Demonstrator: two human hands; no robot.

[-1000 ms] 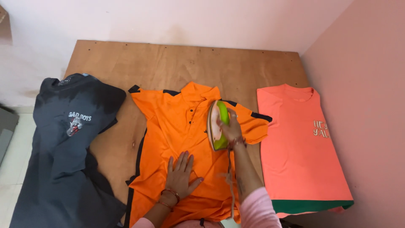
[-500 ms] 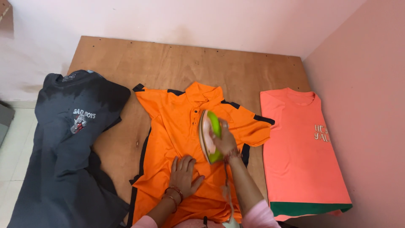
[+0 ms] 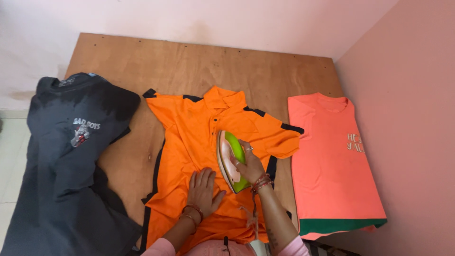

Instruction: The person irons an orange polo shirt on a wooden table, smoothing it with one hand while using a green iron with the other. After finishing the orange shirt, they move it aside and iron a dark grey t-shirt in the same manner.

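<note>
Right hand: the right hand (image 3: pixel 250 163) is wrapped around the handle of the green iron (image 3: pixel 230 160), holding it.
Iron: it sits on the chest of the orange polo shirt (image 3: pixel 199 142), just below the button placket, tip pointing toward the collar.
Left hand: the left hand (image 3: pixel 203 189) lies flat with fingers spread on the shirt's lower front, just beside the iron's heel, holding nothing.
Shirt edges: the polo lies in the middle of the wooden desk (image 3: pixel 189 61); its hem reaches the near edge.
Left side: 1 dark grey t-shirt (image 3: pixel 71 156) hangs over the desk's left edge.
Right side: 1 coral t-shirt (image 3: pixel 332 161) lies along the pink wall.
Open room: bare wood shows beyond the collar and between the grey shirt and the polo.
</note>
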